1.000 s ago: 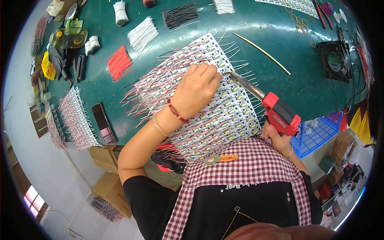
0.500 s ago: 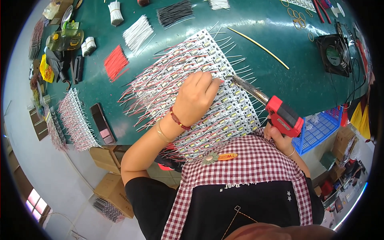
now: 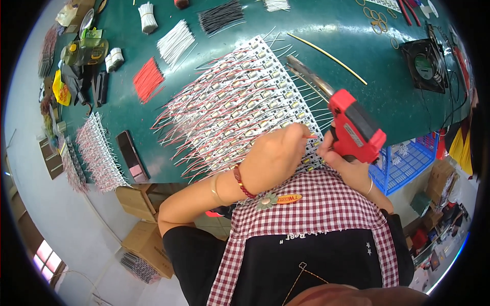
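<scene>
A white panel of small circuit boards (image 3: 265, 74) lies slanted on the green table, with rows of red and white wires spread to its left and short wire ends along its right edge. Over its near part, my left hand (image 3: 275, 155) is closed in a pinch on a thin red wire (image 3: 311, 136). My right hand (image 3: 349, 171) is wrapped round a red and black soldering gun (image 3: 357, 122). The gun's metal barrel points away over the panel's right edge. The fingertips of both hands are close together; whether they touch is unclear.
Bundles of red wires (image 3: 148, 80), white wires (image 3: 175, 45) and black wires (image 3: 221, 18) lie beyond the panel. A phone (image 3: 131, 155) and another wired panel (image 3: 98, 153) are at left. To the right are a yellow stick (image 3: 329, 58), a black fan (image 3: 423, 66) and a blue basket (image 3: 406, 166).
My left hand has come nearer and to the right, off the panel's middle. The soldering gun's tip has lifted away from the boards and swung farther out; my right hand has risen slightly.
</scene>
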The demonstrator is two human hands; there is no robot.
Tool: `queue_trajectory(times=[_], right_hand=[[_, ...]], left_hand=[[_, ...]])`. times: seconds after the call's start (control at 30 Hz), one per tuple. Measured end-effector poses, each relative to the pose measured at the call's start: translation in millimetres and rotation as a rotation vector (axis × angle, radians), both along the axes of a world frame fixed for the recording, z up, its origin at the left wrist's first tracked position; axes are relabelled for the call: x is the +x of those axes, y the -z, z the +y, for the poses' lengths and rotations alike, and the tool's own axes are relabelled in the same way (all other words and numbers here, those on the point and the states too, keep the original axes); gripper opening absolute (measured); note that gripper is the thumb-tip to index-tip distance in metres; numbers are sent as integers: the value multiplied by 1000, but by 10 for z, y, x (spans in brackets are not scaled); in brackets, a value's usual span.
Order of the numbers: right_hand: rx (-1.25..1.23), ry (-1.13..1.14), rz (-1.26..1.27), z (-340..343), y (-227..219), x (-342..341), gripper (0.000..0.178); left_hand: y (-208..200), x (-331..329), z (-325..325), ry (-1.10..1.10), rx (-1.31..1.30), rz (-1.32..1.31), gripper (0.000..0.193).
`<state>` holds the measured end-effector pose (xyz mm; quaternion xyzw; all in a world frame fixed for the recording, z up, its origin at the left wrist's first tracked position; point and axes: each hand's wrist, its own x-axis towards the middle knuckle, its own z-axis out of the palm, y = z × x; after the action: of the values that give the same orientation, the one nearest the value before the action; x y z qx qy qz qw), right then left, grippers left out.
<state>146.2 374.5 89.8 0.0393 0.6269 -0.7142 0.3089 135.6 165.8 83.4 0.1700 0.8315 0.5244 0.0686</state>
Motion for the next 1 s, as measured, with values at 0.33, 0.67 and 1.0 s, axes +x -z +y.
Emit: queue_trajectory(times=[0.33,0.67,1.0], right_hand=[[161,8,152,-132,-73,-10,9],[280,29,203,-64,-10,46,20],[7,165,115,-53,-86,20,41]], left_hand=[[36,204,127,64,17,-190,14],[58,250,203,-66,160,-203,11],[55,264,265,-156,89,-48,7]])
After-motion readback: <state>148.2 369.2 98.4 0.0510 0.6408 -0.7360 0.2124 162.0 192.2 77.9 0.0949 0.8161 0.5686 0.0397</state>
